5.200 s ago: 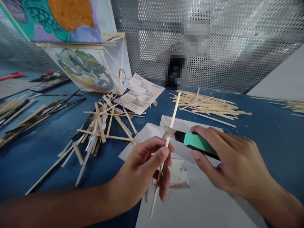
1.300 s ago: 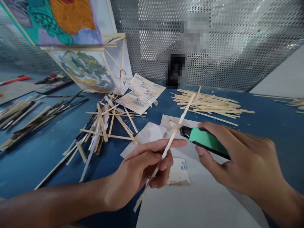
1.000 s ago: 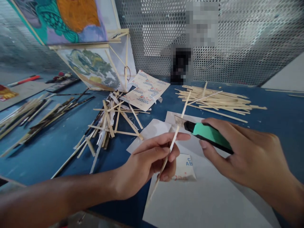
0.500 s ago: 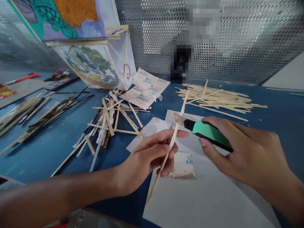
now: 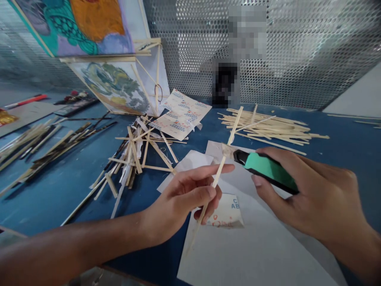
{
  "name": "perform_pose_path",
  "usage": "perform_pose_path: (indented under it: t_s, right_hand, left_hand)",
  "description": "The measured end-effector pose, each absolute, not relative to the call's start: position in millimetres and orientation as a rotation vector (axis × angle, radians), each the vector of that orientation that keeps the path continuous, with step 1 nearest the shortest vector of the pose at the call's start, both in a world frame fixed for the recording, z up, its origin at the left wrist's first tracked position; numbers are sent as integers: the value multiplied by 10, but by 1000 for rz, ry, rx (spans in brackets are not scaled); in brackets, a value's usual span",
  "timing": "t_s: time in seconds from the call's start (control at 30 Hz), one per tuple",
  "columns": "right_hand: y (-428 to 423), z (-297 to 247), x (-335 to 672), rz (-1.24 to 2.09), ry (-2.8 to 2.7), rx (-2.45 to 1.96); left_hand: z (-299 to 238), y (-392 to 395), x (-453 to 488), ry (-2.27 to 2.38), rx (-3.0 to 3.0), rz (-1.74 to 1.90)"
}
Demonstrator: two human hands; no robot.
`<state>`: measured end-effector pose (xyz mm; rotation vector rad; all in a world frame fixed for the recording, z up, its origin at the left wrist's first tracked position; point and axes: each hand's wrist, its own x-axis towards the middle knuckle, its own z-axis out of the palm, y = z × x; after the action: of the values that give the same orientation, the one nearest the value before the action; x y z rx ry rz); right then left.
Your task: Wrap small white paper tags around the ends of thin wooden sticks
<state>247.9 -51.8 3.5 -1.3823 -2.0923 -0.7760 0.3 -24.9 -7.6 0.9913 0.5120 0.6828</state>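
Observation:
My left hand [image 5: 190, 194] pinches a thin pale wooden strip [image 5: 219, 171] between thumb and fingers, with the index finger stretched out beneath it. The strip slants up and away, its lower end blurred over the white paper [image 5: 238, 254]. My right hand [image 5: 315, 194] is wrapped round a green and black utility knife [image 5: 269, 169]. The knife's blade [image 5: 228, 151] lies across the strip above my left index finger. Under my left hand, a small folded piece of sandpaper [image 5: 230, 216] rests on the paper, partly hidden by the fingers.
A pile of pale strips [image 5: 268, 126] lies at the back right. Left of centre are loose strips and a stick frame [image 5: 143, 153], with a sandpaper sheet [image 5: 181, 115] behind. Darker sticks [image 5: 59, 147] lie at left. Painted panels [image 5: 113, 85] stand before a perforated metal screen [image 5: 300, 51].
The knife and my right hand have shifted slightly right and down. The strip's upper end has moved a little to the right. My left hand keeps its grip, and the whole view has tilted slightly.

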Motion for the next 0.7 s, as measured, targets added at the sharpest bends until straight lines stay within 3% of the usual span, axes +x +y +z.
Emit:
perform_pose_path:
  t_s: [0.3, 0.7]
  right_hand:
    - [-519, 41, 2475, -740, -2074, -1455]
    - [-547, 35, 2504, -632, -2159, -1164]
  left_hand:
    - [-42, -275, -3, 476, 1026, 676]
    - [-7, -295, 12, 433, 1092, 704]
